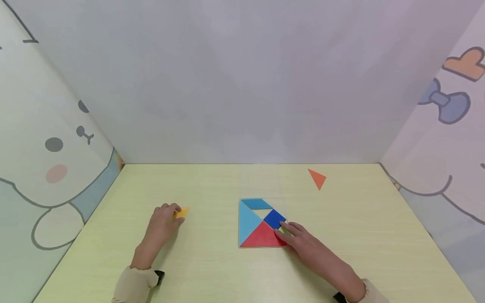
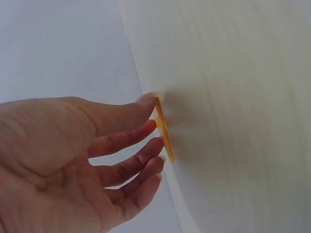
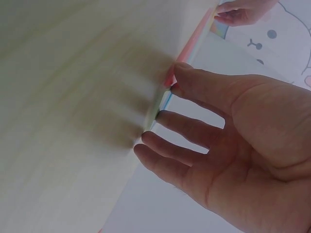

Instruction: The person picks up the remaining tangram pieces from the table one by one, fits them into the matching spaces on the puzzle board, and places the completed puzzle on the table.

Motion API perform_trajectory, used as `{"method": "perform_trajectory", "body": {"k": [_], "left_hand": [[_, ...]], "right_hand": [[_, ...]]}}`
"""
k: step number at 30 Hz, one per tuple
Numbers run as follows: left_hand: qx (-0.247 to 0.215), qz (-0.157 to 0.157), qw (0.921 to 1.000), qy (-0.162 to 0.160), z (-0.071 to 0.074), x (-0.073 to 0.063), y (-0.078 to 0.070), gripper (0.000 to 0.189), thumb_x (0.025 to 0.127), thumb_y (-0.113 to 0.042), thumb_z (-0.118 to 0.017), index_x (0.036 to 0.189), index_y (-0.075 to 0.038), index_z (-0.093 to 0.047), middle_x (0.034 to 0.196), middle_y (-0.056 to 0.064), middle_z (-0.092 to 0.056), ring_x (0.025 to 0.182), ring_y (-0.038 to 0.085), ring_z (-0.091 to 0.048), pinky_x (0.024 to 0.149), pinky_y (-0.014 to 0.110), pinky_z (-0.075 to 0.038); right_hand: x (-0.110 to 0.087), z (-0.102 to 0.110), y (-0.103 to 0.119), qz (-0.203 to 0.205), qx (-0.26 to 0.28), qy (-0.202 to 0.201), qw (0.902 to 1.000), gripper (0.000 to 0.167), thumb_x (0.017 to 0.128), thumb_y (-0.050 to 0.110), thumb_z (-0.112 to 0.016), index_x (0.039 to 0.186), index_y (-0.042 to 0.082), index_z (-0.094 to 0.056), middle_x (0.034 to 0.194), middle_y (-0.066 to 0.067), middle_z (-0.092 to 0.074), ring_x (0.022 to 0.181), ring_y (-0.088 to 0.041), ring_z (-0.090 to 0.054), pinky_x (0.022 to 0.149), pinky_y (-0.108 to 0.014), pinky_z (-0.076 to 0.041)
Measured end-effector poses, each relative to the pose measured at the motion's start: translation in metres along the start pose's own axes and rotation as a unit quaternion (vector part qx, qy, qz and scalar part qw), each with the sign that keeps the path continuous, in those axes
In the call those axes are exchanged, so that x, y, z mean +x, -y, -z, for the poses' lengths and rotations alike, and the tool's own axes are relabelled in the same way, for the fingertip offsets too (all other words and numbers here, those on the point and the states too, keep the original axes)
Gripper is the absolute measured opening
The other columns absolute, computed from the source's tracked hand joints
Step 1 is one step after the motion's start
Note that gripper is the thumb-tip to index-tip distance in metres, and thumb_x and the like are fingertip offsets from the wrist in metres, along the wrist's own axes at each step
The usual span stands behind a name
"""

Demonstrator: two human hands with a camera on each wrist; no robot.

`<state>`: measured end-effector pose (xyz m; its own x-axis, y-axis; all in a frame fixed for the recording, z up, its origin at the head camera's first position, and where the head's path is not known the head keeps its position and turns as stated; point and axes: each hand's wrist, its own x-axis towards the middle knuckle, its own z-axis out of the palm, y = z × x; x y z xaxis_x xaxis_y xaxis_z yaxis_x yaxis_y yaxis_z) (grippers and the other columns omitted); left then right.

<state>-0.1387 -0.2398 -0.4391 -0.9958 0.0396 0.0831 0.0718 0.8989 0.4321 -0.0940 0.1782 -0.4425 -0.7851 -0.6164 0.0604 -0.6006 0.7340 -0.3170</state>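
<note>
In the head view my left hand pinches a yellow tangram piece between thumb and fingers at the left. From the left wrist that thin piece appears edge-on at the table surface, fingertips along it. My right hand rests its fingertips over the right side of the tangram, with a green piece partly hidden under them. Its thumb is on the red triangle, and a finger touches the dark blue square. Right wrist view: the fingers are only slightly bent.
A light blue triangle and a blue parallelogram lie beside the red triangle, around a pale gap. An orange triangle lies apart at the back right. Walls with cartoon drawings border the wooden table.
</note>
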Motion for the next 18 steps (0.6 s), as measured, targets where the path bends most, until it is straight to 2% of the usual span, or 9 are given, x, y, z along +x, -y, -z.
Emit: {"method": "perform_trajectory", "body": {"k": [10, 18], "left_hand": [[-0.035, 0.019, 0.9989, 0.025, 0.0034, -0.0015, 0.0015, 0.027, 0.091, -0.008, -0.077, 0.106, 0.009, -0.063, 0.097, 0.017, -0.061, 0.087, 0.031, -0.058, 0.079, 0.049, -0.052], [-0.066, 0.032, 0.9967, 0.035, 0.0039, 0.0016, 0.0045, 0.028, 0.091, -0.011, -0.078, 0.106, 0.007, -0.062, 0.094, 0.015, -0.060, 0.085, 0.027, -0.055, 0.077, 0.044, -0.049]], "right_hand": [[-0.0004, -0.0004, 0.0008, -0.001, 0.005, -0.002, 1.0000, 0.048, 0.095, 0.001, -0.070, 0.142, 0.007, -0.062, 0.142, -0.022, -0.057, 0.130, -0.044, -0.052, 0.087, -0.046, -0.059], [-0.0006, 0.0000, 0.0016, -0.005, 0.007, -0.001, 1.0000, 0.048, 0.095, 0.001, -0.070, 0.141, 0.007, -0.062, 0.142, -0.022, -0.056, 0.130, -0.044, -0.052, 0.088, -0.047, -0.059]]}}
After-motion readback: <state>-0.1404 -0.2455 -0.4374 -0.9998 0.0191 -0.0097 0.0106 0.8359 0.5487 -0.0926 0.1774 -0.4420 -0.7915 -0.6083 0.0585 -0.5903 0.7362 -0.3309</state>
